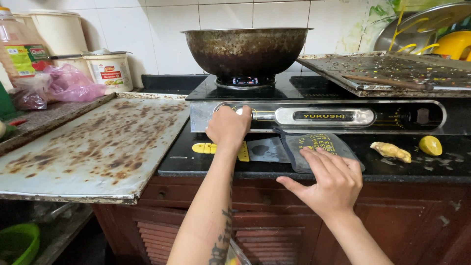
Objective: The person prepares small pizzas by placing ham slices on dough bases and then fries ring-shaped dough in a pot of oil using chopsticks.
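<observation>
Left hand [228, 126]: closed around the left knob of the gas stove [319, 117], grip wrapped on the knob so that the knob itself is almost hidden.
Right hand [329, 182]: open, fingers spread flat, fingertips resting on a grey plastic pouch [314, 147] at the near edge of the bench [274, 167]; holding nothing.
Stove: on the dark bench, in the middle of the scene; a small blue flame [245, 81] burning under the left burner.
Wok [246, 49]: dark, worn, on the lit burner, directly beyond the left hand; inside not visible from this angle.
Metal tray [93, 147]: large, flat, stained with brown spots, left of the stove, nothing lying on it.
Second tray [392, 71]: on the right burner, speckled, with a thin stick lying across it.
Ginger piece [391, 151]: on the bench, right of the pouch, beside a yellow half lemon [431, 145].
White tub [109, 71]: far left by the tiled wall, lid on, content hidden.
Oil bottle [19, 51]: far left, filled with yellowish oil.
Pink bag [71, 83]: just beside the tub, crumpled, content unclear.
Green bowl [18, 243]: low at near left, content unclear.
</observation>
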